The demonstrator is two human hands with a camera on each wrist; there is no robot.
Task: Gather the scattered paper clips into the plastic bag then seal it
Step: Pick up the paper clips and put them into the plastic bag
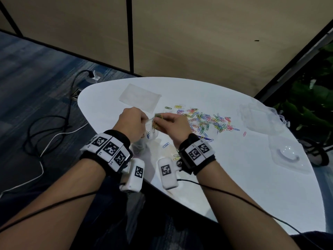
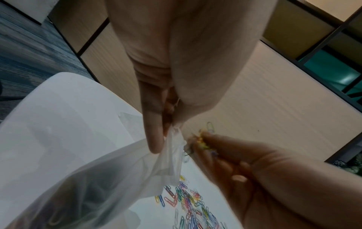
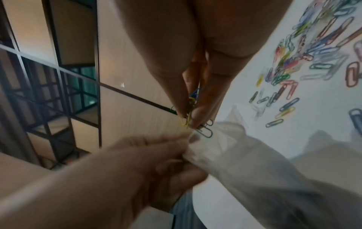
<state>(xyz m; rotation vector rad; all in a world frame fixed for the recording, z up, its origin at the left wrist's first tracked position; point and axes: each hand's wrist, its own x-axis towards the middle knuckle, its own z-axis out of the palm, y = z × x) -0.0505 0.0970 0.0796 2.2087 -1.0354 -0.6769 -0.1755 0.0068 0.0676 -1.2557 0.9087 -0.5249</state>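
1. Head view: left hand [image 1: 132, 121] pinches the bag [image 1: 152, 130] by its top edge, holding it up above the near side of the table [image 1: 234, 186]. Right hand [image 1: 173, 124] is at the mouth with a pinched bunch of clips [image 1: 158, 116]. Loose clips [image 1: 207, 121] are still spread on the table right of the hands; a few more lie near the right wrist. A flat clear sheet [image 1: 140, 97] lies beyond the hands, clear plastic trays [image 1: 259, 116] far right.

2. Left wrist view: left hand [image 2: 176, 62] has thumb and fingers [image 2: 154, 136] closed on the bag [image 2: 109, 178] rim — thin film, limp, sags below the pinch, dark clips visible through it lower down. Right hand [image 2: 245, 167] fingers are curled tight round a mixed-colour bunch [image 2: 203, 141] right at the rim. Judgement: a one-sided pinch lets the mouth collapse; hold near the rim and keep it spread.

3. Right wrist view: right hand [image 3: 197, 62] fingertips [image 3: 199, 114] squeeze several clips [image 3: 191, 108]; one dark clip [image 3: 205, 131] hangs at the bag [image 3: 264, 170] mouth. Left hand [image 3: 117, 170] is blurred, gripping the film. Judgement: clips are light, stiff, slick and tangle — small bunches, release low inside the mouth. Much of the pile [image 3: 305, 46] remains, so sealing is some way off.
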